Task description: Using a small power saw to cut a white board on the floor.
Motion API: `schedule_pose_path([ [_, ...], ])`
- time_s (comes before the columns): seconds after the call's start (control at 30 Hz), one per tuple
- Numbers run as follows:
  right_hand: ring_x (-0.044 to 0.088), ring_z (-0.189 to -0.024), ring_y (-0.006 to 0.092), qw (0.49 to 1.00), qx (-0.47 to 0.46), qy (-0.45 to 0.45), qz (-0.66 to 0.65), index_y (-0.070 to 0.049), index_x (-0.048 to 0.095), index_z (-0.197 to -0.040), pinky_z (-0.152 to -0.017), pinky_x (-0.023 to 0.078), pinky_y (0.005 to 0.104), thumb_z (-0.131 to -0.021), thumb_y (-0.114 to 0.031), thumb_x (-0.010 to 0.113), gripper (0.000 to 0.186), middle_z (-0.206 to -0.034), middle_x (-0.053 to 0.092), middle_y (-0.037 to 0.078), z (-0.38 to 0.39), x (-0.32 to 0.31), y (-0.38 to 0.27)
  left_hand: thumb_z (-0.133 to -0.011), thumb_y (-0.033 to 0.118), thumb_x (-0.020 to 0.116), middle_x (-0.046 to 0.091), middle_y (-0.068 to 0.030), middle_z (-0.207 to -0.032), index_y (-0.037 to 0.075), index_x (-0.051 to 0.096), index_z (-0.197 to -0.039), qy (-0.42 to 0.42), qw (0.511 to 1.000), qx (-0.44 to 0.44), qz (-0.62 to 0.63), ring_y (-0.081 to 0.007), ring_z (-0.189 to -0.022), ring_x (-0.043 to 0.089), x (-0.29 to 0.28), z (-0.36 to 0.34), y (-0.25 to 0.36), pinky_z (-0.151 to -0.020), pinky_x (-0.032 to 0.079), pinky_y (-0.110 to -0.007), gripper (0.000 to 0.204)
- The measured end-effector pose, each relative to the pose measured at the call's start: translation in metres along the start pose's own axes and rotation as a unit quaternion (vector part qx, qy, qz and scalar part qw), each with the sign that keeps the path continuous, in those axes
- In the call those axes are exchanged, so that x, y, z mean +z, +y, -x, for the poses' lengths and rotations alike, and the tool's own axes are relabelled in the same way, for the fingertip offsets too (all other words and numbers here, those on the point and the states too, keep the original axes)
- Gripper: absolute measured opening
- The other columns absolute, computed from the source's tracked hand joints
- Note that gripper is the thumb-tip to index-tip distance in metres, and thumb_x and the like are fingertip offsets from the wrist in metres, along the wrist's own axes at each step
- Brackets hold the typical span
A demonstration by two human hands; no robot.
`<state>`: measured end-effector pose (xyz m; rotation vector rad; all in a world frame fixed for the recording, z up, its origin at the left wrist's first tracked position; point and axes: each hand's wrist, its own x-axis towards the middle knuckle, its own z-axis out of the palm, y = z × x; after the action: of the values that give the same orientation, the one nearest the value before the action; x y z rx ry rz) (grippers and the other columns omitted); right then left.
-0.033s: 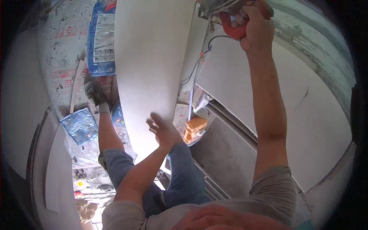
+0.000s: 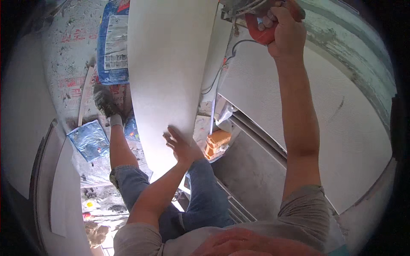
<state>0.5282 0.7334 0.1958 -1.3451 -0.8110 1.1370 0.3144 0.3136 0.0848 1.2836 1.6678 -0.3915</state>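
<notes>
A long pale slab (image 2: 166, 72) runs from the top of the view down to my lap. My left hand (image 2: 183, 150) presses on its near right part, fingers spread and nothing gripped. At the upper right, my right hand (image 2: 288, 38) is wrapped round the red handle of what looks like a corded circular saw (image 2: 261, 36). The saw's metal front lies by the slab's far right edge, and the top of the view cuts off part of the tool. A dark cord (image 2: 234, 49) loops down from it.
Large ribbed slabs (image 2: 324, 111) lean at the right. An orange block-shaped object (image 2: 218, 140) sits near my right knee. On the left are a blue and white sack (image 2: 115, 47), a blue plastic packet (image 2: 89, 140), a thin strip (image 2: 85, 96) and upright panels (image 2: 64, 187).
</notes>
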Motion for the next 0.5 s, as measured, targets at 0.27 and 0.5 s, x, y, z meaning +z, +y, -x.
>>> schedule_pose_path([
  [0.27, 0.052, -0.052, 0.0141, 0.962, 0.074, 0.161, 0.207, -0.005, 0.057, -0.087, -0.048, 0.045, 0.0290, -0.081, -0.003, 0.054, 0.007, -0.067, 0.052, 0.004, 0.004, 0.006, -0.016, -0.095, 0.024, 0.048, 0.015, -0.0192, -0.162, -0.002, 0.009, -0.155, -0.069, 0.997, -0.036, 0.005, -0.0442, -0.145, 0.023, -0.001, -0.001, 0.005, -0.113, 0.036, -0.042, 0.076],
  [0.5, 0.052, -0.052, 0.0142, 0.958, 0.100, 0.179, 0.199, -0.005, 0.057, -0.086, -0.048, 0.044, 0.0284, -0.080, -0.001, 0.055, 0.008, -0.067, 0.053, 0.003, 0.012, 0.016, -0.023, -0.094, 0.025, 0.050, 0.016, -0.0147, -0.162, 0.000, 0.005, -0.156, -0.078, 0.991, -0.085, 0.065, -0.0420, -0.147, 0.020, -0.025, -0.001, 0.026, -0.113, 0.036, -0.042, 0.080],
])
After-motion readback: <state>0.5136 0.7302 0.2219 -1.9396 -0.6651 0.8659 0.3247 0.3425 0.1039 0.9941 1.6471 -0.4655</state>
